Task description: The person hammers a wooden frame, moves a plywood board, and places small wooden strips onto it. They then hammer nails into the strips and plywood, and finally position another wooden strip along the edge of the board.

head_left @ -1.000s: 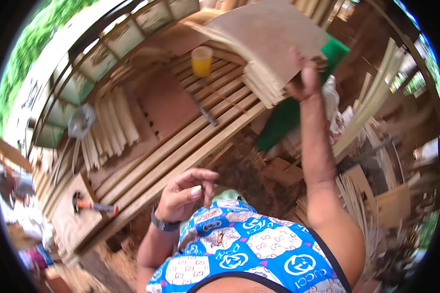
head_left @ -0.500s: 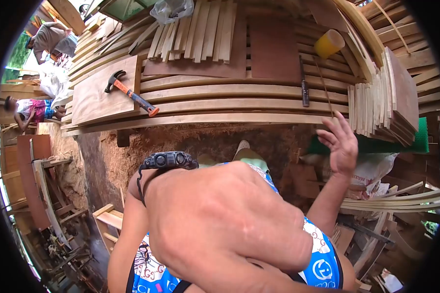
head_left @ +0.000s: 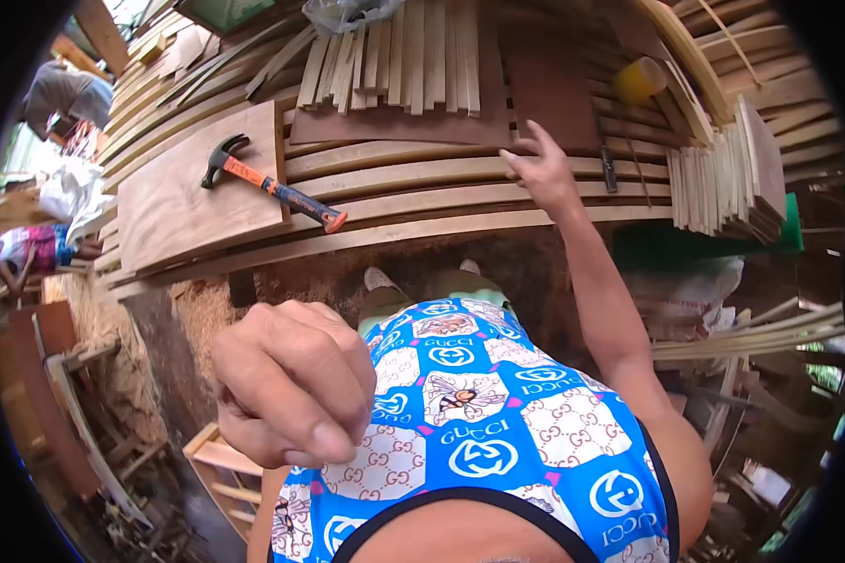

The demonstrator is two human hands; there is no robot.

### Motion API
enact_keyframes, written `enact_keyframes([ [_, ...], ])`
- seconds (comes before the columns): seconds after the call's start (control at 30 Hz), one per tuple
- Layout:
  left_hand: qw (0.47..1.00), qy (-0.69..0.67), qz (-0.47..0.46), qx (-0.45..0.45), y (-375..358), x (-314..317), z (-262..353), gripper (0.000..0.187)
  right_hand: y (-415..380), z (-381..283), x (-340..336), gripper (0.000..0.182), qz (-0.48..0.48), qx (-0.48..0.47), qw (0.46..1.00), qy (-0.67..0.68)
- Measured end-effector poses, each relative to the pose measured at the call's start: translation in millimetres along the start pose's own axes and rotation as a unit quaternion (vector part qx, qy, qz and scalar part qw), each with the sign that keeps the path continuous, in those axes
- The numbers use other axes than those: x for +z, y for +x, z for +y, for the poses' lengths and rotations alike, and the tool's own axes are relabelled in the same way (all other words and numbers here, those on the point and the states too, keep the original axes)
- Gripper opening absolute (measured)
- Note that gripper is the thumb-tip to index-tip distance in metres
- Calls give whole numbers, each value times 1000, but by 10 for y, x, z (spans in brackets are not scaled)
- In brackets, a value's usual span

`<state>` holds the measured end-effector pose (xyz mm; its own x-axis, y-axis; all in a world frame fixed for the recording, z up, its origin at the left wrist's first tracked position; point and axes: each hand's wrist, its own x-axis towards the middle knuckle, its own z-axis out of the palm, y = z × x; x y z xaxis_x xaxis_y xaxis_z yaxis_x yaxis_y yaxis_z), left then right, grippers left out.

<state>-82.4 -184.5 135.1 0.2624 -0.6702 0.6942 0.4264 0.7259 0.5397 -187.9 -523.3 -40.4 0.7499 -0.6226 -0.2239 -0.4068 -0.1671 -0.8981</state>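
My left hand (head_left: 291, 385) is close to the camera in front of my patterned blue shirt (head_left: 460, 403), its fingers curled in a loose fist. Nothing shows sticking out of it, though the palm is hidden. Over the wooden slats (head_left: 422, 202) my right hand (head_left: 545, 176) reaches out with fingers apart, holding nothing. A claw hammer (head_left: 272, 188) with an orange and dark handle lies left of it, partly on a light wooden board (head_left: 197, 192). To its right is a dark, narrow hand tool (head_left: 608, 169), perhaps a chisel.
Cut wood strips (head_left: 394, 70) lie on a brown panel (head_left: 385, 129) at the back. A yellow cylinder (head_left: 638, 82) and stacked thin boards (head_left: 714, 188) stand on the right. Sawdust (head_left: 207, 314) covers part of the floor. Two people are at the far left.
My left hand has moved away from the camera, down and left, uncovering my shirt. My right hand has gone left and forward over the slats. The view has shifted slightly.
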Motion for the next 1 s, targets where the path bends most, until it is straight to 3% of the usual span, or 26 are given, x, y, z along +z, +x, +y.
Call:
enact_keyframes([
  [0.07,994,90,30,-47,-221,-65,218,28,405,290,247,81,43,-51,988,-137],
  [0.17,988,126,21,-84,-458,-179,487,31,692,88,528,76,76,-78,957,-268],
  [0.4,983,140,52,-103,-765,-371,799,35,1442,356,842,73,148,-83,936,-309],
  [0.6,969,158,155,-108,-1091,-405,827,38,1624,440,788,64,92,-57,943,-314],
  [0.7,952,167,224,-121,-1200,-374,773,39,1638,524,703,65,117,-84,948,-283],
  [0.77,947,182,235,-123,-1191,-343,718,40,1368,193,610,69,126,-67,952,-271],
  [0.83,941,199,245,-125,-1144,-302,632,41,1570,463,305,77,161,-65,948,-267],
  [0.9,943,183,257,-106,-1085,-283,522,43,1713,787,-89,65,244,102,925,-274],
  [0.93,947,179,243,-108,-1044,-271,464,44,1570,747,-301,65,252,107,923,-270],
  [0.97,949,176,235,-113,-996,-277,418,44,1391,720,-477,57,218,227,949,-30],
  [1.0,949,184,227,-121,-939,-268,373,44,1237,697,-607,49,166,327,906,213],
])
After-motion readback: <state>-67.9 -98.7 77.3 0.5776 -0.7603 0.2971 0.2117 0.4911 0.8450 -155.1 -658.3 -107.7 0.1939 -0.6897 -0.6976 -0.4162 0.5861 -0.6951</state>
